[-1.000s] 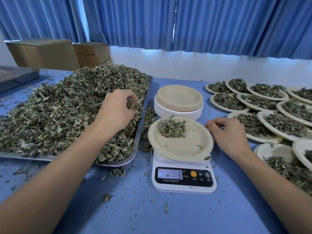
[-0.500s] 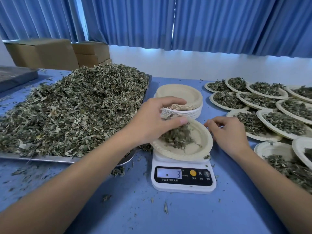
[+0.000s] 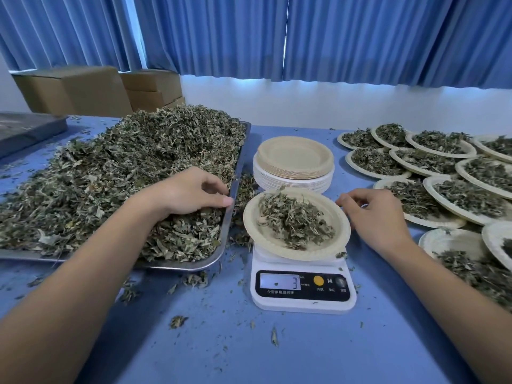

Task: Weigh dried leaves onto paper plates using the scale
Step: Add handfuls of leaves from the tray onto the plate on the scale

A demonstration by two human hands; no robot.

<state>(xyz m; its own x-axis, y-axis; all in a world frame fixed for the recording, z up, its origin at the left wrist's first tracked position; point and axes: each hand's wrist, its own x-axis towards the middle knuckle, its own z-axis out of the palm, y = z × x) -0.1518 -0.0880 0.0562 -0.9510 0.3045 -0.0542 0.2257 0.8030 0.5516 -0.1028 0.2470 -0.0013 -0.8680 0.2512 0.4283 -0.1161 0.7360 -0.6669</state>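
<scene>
Leaves on the move again! The left hand (image 3: 188, 192) has swung off the scale and is back at nine o'clock, down in the metal tray (image 3: 225, 239). Its fingers are curled into the dried leaves (image 3: 124, 173) near the tray's right wall, with the thumb closing in under them on a fresh pinch. Half a second ago that hand hung over the paper plate (image 3: 318, 253), letting leaves fall. Now the plate sits uncovered on the scale (image 3: 303, 295), and its heap (image 3: 293, 220) is clearly fuller than a second back, spread from the far rim toward the middle. The display (image 3: 279, 282) reads 3, same as before.

The right hand (image 3: 379, 217) hasn't budged. It rests at the plate's three o'clock with fingers loosely curled and gripping nothing, fingertips just beside the rim; I cannot tell whether they touch it.

At twelve o'clock from the scale stands the stack of empty plates (image 3: 293, 162), and from one to three o'clock lie the filled plates (image 3: 432, 167), overlapping. Crumbs dot the blue surface (image 3: 304, 350).
</scene>
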